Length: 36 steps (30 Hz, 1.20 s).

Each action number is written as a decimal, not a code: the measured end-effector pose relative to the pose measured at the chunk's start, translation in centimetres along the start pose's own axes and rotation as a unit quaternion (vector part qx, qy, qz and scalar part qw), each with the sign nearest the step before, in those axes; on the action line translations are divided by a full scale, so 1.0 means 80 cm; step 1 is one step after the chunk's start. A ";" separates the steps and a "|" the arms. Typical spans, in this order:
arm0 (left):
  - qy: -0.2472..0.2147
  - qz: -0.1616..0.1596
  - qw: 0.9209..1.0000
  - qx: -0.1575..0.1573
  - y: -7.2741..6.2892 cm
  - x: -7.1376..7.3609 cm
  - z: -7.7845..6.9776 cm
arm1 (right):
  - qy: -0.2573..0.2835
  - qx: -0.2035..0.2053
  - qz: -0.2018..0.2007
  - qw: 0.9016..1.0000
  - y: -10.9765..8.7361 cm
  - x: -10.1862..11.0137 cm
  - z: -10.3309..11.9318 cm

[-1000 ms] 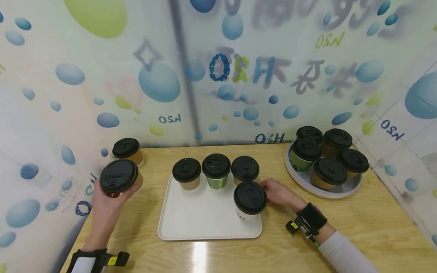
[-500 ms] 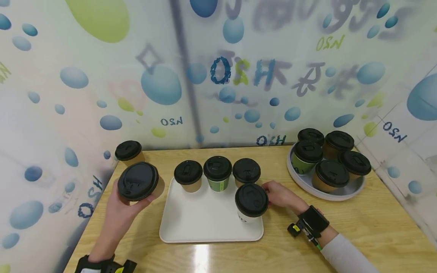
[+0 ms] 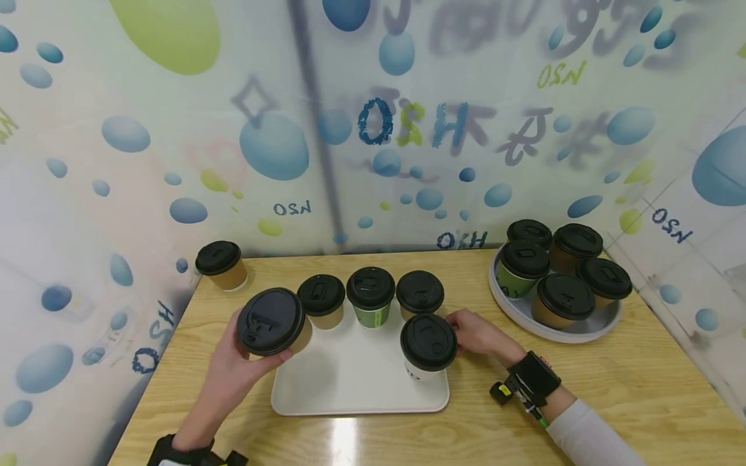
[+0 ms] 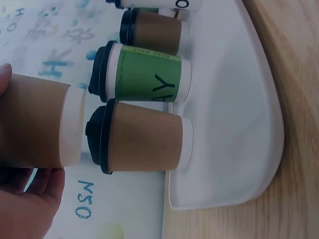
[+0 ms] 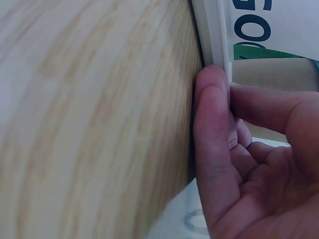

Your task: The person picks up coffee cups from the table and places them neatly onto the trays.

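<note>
My left hand grips a brown paper coffee cup with a black lid, holding it tilted above the left side of a white tray. Along the tray's back stand a brown cup, a green cup and another brown cup. A white cup with a black lid stands at the tray's right front. Beside it my right hand pinches the tray's right rim between thumb and fingers. Part of the left hand is hidden behind its cup.
One lidded brown cup stands on the wooden table at the back left. A round grey tray with several lidded cups is at the back right. A printed curtain-like backdrop borders the table's far edge.
My left hand has carried the brown cup rightward and slightly forward-down in view, from beside the back-left cup to over the tray's left edge. The right hand stays at the tray's rim.
</note>
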<state>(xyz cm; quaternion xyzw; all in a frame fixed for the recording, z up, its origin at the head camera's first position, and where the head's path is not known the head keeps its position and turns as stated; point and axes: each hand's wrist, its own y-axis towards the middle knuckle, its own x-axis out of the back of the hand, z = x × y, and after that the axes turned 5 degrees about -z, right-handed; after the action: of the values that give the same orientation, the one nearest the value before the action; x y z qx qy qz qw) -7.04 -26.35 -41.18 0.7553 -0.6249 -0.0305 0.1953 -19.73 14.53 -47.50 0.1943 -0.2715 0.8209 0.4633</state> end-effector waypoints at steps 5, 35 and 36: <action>0.008 0.035 0.999 0.021 -0.005 -0.009 -0.002 | 0.000 -0.004 -0.003 1.000 0.001 -0.001 -0.001; 0.118 0.244 0.963 0.002 0.008 -0.129 0.046 | 0.007 -0.006 -0.002 1.000 0.001 0.001 -0.001; 0.119 0.244 0.962 0.000 0.009 -0.130 0.047 | 0.004 -0.006 -0.003 1.000 0.001 0.002 0.000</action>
<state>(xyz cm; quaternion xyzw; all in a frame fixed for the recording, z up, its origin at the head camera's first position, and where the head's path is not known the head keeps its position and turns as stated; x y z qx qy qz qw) -11.10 -17.46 -46.48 0.5778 -0.7626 0.1087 0.2697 -19.86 14.63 -47.45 0.1887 -0.2737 0.8190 0.4677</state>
